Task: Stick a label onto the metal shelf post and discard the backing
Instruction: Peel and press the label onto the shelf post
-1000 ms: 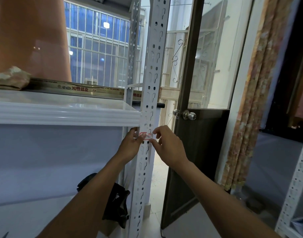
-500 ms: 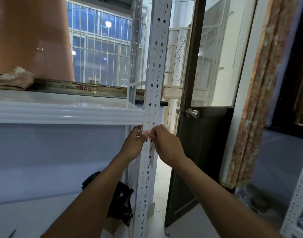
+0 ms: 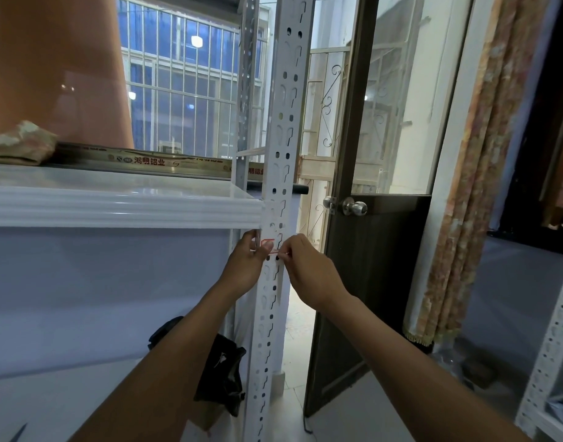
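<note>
A white perforated metal shelf post (image 3: pixel 281 148) stands upright in the middle of the view. A small white label with a red border (image 3: pixel 268 244) lies against the post just below the white shelf (image 3: pixel 124 207). My left hand (image 3: pixel 246 264) is at the post's left side, its thumb pressing on the label's left part. My right hand (image 3: pixel 305 271) is at the post's right side, pinching the label's right edge between thumb and forefinger. I cannot tell the backing apart from the label.
A dark brown door (image 3: pixel 366 282) with a round metal knob (image 3: pixel 353 206) stands open right of the post. A patterned curtain (image 3: pixel 471 173) hangs further right. A dark bag (image 3: pixel 222 381) sits low behind the post. Another white post (image 3: pixel 548 355) is at the far right.
Both hands have stayed at the label on the post. My right fingers have drawn closer in on the label's right edge, and the view has shifted slightly.
</note>
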